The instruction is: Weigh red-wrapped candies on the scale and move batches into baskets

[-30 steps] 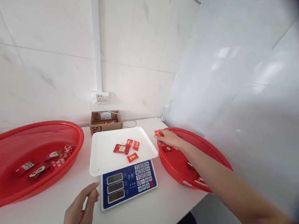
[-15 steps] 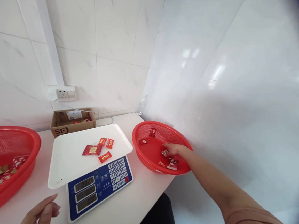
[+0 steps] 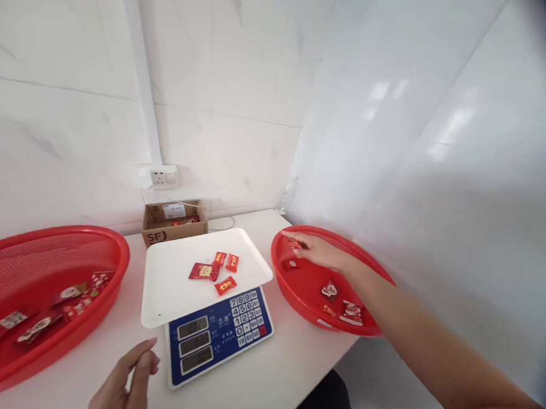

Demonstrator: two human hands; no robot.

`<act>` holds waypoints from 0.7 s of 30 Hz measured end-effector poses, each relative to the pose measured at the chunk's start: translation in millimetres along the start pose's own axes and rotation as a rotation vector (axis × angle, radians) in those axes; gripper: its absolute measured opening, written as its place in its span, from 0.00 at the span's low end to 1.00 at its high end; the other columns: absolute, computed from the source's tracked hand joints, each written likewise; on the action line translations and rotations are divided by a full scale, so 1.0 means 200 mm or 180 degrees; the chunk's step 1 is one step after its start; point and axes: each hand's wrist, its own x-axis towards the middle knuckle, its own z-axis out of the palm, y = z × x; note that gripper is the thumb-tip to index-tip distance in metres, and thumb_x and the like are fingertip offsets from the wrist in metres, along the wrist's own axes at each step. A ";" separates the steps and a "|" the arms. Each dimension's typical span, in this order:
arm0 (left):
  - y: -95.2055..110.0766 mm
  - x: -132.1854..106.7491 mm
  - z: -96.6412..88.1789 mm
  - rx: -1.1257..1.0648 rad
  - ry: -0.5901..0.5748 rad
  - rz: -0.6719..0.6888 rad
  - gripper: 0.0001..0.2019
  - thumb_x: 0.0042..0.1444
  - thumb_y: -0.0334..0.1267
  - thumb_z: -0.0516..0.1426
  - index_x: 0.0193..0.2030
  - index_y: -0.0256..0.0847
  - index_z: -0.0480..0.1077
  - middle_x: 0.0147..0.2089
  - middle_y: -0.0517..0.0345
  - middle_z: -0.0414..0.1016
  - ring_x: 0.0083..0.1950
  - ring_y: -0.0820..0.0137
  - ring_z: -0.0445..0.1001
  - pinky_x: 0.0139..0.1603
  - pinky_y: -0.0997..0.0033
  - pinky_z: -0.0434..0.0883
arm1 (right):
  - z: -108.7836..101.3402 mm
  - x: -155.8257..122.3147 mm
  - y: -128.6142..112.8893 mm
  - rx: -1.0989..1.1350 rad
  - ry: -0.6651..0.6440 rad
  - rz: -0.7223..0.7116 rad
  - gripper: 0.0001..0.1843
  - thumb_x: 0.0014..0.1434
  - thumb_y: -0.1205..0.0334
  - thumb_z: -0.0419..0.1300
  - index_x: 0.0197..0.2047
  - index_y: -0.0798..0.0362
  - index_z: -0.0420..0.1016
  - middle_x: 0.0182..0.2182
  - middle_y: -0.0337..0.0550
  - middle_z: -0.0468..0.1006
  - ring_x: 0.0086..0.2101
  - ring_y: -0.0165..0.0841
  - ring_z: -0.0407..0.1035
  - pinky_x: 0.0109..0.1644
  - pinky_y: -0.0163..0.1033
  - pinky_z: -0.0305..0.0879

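Head view: red baskets (image 3: 306, 283) of sweets (image 3: 352, 312); left fingers (image 3: 133, 357) half-open, empty; right fingers (image 3: 301, 235) at one sweet (image 3: 294, 243), grip unclear.

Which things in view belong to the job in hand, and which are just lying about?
Apparently in use:
- right hand, at a small red packet inside the right red plastic mesh basket
- blue-and-white digital scale; its white rectangular tray bears four red packets
- left hand, beside the scale

Apparently aside:
- left red plastic mesh basket, holding packets
- brown cardboard box
- white wall socket
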 end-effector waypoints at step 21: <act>0.11 -0.02 -0.04 -0.0332 0.0076 -0.0193 0.19 0.57 0.54 0.49 0.40 0.43 0.72 0.26 0.63 0.74 0.26 0.74 0.74 0.27 0.80 0.70 | 0.37 0.34 -0.38 -0.0493 0.0288 -0.0652 0.17 0.64 0.58 0.48 0.53 0.48 0.69 0.55 0.43 0.71 0.55 0.34 0.63 0.58 0.42 0.58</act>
